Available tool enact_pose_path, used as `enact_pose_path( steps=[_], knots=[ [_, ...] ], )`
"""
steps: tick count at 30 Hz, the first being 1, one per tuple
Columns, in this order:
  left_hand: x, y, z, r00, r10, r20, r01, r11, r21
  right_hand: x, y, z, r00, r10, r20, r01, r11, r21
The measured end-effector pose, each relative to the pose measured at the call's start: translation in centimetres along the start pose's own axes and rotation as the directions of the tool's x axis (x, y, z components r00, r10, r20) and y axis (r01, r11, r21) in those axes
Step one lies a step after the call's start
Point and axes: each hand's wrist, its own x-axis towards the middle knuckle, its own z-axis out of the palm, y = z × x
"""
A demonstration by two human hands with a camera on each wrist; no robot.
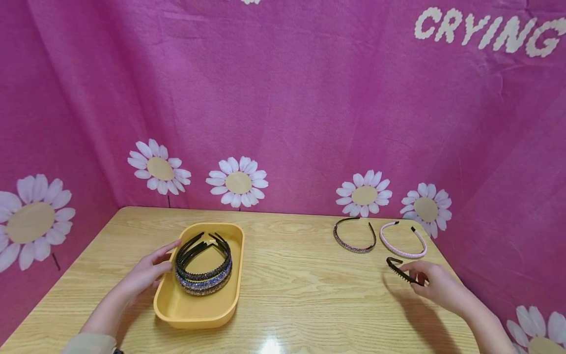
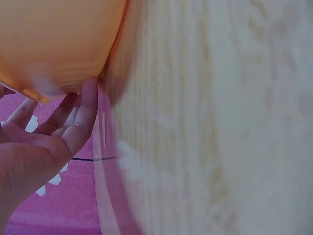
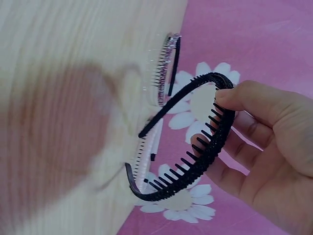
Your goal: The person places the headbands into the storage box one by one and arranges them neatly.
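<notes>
Here at lower right of the head view, the right hand (image 1: 438,287) has a black headband (image 1: 399,273) pinched between thumb and fingers, just above the desk (image 1: 305,300). In this view the fingers cover one end; the right wrist view gives nearly the whole loop, with only a patch under the thumb lost. There its long axis slants from upper right to lower left, both free tips point left, and the comb teeth face the inside of the curve. Behind it, the pink headband (image 1: 401,252) is partly covered, while the head view has it whole at right, beside the purple glittery headband (image 1: 353,248), whose curve faces the bottom of the frame.

Over at lower left, the left hand (image 1: 141,276) has its fingers loosely spread, touching the outer side of the yellow tray (image 1: 190,312); some fingertips are hidden. The left wrist view cuts the tray off at upper left and blurs the desk. Inside the tray sits a stack of headbands (image 1: 203,282), tips toward the top of the frame, overlapping too closely to count.
</notes>
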Motion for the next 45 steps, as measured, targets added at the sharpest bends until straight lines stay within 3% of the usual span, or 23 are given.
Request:
enact_pose_path(
  steps=[5,16,37,45],
  knots=[
    [0.0,0.0,0.1,1.0,-0.008,-0.019,0.008,1.0,0.015,0.6,-0.6,-0.8,1.0,0.016,-0.003,-0.016,1.0,-0.026],
    [0.0,0.1,0.1,0.999,-0.03,-0.032,0.03,1.0,0.008,1.9,-2.2,-1.7,0.995,-0.038,-0.093,0.03,0.996,-0.081],
    [-0.1,0.2,0.3,0.999,-0.023,-0.027,0.023,1.0,-0.004,5.5,-5.6,-3.7,0.989,-0.093,-0.116,0.08,0.991,-0.106],
    [-0.1,0.2,0.3,0.999,-0.027,-0.017,0.027,1.0,0.002,7.2,-6.8,-4.2,0.973,-0.155,-0.17,0.14,0.985,-0.1]
  ],
)
